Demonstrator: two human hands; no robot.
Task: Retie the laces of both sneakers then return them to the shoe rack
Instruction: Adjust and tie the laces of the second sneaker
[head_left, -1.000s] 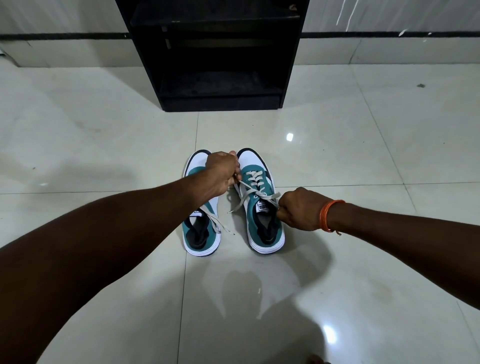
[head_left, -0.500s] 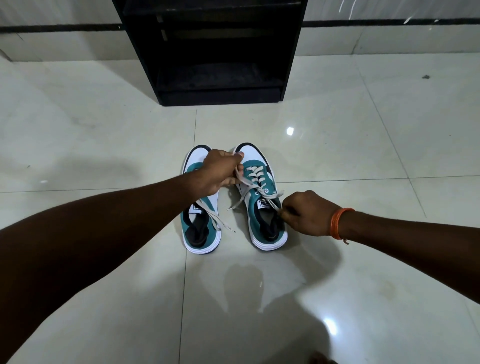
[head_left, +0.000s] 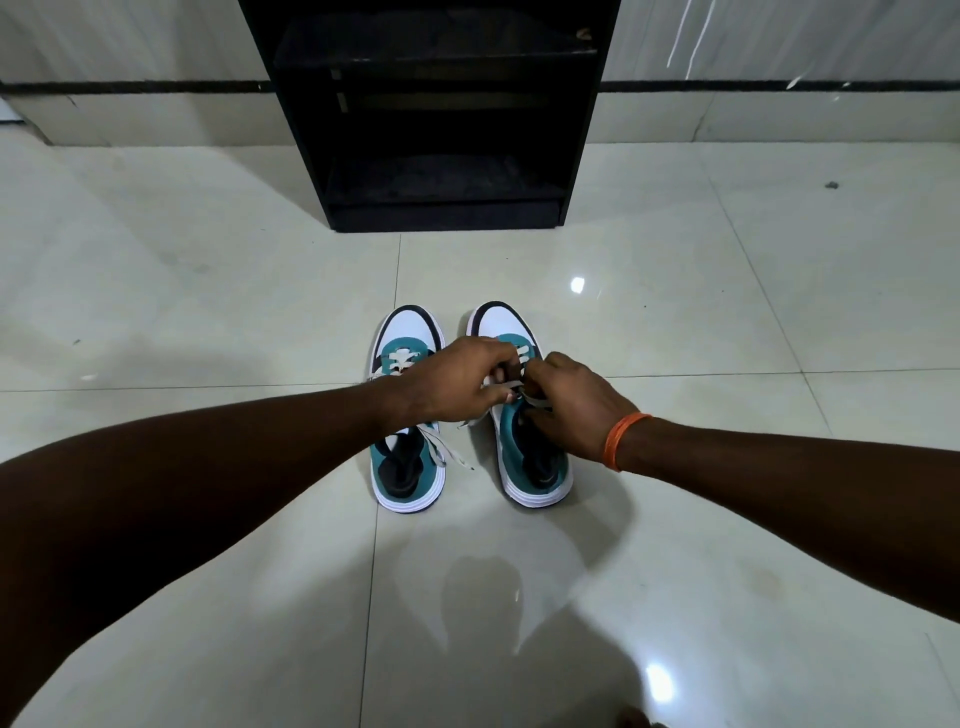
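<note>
Two teal, white and black sneakers stand side by side on the tiled floor, toes pointing away from me. The left sneaker (head_left: 408, 467) has loose grey laces trailing off its right side. Over the tongue of the right sneaker (head_left: 535, 467) my left hand (head_left: 457, 382) and my right hand (head_left: 571, 405) meet, each pinching part of its grey lace (head_left: 506, 387). Both hands hide most of that shoe's lacing. An orange band circles my right wrist.
A black shoe rack (head_left: 441, 119) with open dark shelves stands against the wall straight ahead, a short way beyond the sneakers' toes. Glossy pale floor tiles (head_left: 208, 291) spread on all sides. A small dark speck (head_left: 831, 185) lies at the far right.
My hands were apart, pulling the right sneaker's lace ends out to either side. Now they have come together over its tongue. The sneakers have not moved.
</note>
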